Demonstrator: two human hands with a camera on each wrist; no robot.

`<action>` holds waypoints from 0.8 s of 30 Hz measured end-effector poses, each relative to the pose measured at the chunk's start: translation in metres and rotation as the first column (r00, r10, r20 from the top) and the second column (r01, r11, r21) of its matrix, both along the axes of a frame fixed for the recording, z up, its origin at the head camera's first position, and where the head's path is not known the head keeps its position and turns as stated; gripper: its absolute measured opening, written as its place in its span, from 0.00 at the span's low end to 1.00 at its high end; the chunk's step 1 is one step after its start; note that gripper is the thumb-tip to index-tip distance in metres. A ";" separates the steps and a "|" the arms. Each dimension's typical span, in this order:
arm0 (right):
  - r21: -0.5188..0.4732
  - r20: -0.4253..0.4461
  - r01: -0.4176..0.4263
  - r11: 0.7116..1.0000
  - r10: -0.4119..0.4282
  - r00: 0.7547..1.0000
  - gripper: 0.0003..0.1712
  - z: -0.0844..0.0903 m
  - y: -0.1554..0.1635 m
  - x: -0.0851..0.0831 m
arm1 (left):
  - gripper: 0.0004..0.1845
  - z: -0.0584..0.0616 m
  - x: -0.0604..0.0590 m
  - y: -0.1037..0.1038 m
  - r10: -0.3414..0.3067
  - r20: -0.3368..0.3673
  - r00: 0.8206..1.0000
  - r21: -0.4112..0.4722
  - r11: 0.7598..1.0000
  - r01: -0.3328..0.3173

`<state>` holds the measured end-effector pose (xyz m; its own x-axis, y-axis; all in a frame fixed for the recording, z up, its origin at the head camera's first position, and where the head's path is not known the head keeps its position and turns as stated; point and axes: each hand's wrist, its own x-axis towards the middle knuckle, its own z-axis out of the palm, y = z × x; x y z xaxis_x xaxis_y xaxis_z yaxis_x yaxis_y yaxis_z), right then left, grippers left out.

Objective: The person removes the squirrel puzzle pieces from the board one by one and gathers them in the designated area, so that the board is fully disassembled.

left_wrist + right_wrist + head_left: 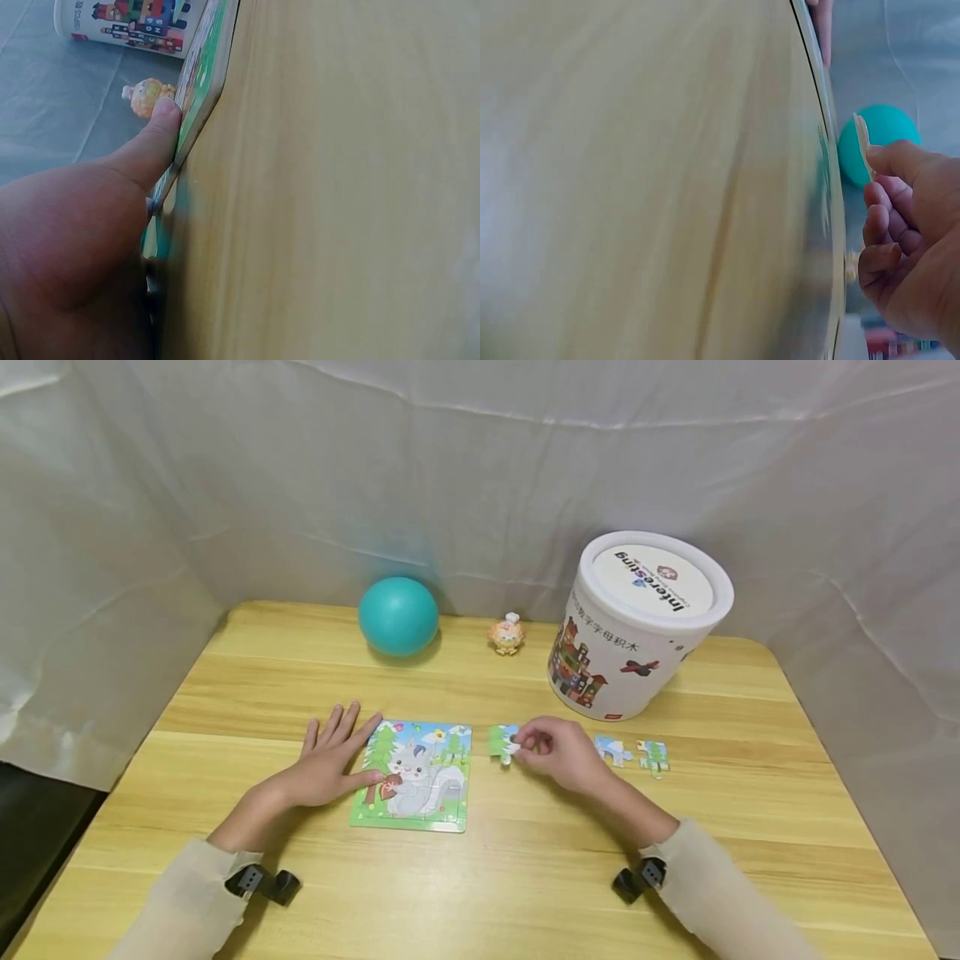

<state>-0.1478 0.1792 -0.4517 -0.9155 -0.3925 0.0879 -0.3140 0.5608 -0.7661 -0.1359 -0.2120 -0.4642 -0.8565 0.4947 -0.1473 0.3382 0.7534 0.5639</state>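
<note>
A square puzzle board (417, 775) with a grey rabbit picture lies on the wooden table (480, 877). My left hand (330, 764) rests flat beside its left edge, fingers straight, with the thumb (154, 135) on the board's rim (202, 82). My right hand (551, 752) pinches a green puzzle piece (504, 742) just right of the board; in the right wrist view the piece (862, 142) shows edge-on above the thumb. Two loose pieces (612, 749) (653, 757) lie to the right of that hand.
A white round tub (637, 627) with a printed lid stands at the back right. A teal ball (398, 616) and a small orange figurine (506, 634) sit near the far edge. White cloth walls surround the table.
</note>
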 end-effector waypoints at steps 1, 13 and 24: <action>0.006 -0.005 0.015 1.000 -0.015 1.000 0.08 0.001 0.006 0.000 | 0.48 0.000 0.000 0.000 0.000 0.000 1.000 0.002 1.000 0.000; 0.123 0.019 0.112 0.986 -0.115 0.993 0.05 0.005 0.061 0.003 | 0.48 0.002 0.000 0.000 0.002 0.008 1.000 0.000 1.000 -0.002; 0.211 -0.017 0.131 0.969 -0.131 0.991 0.07 0.001 0.072 0.004 | 0.48 0.001 0.000 0.000 -0.002 0.003 1.000 -0.001 1.000 0.002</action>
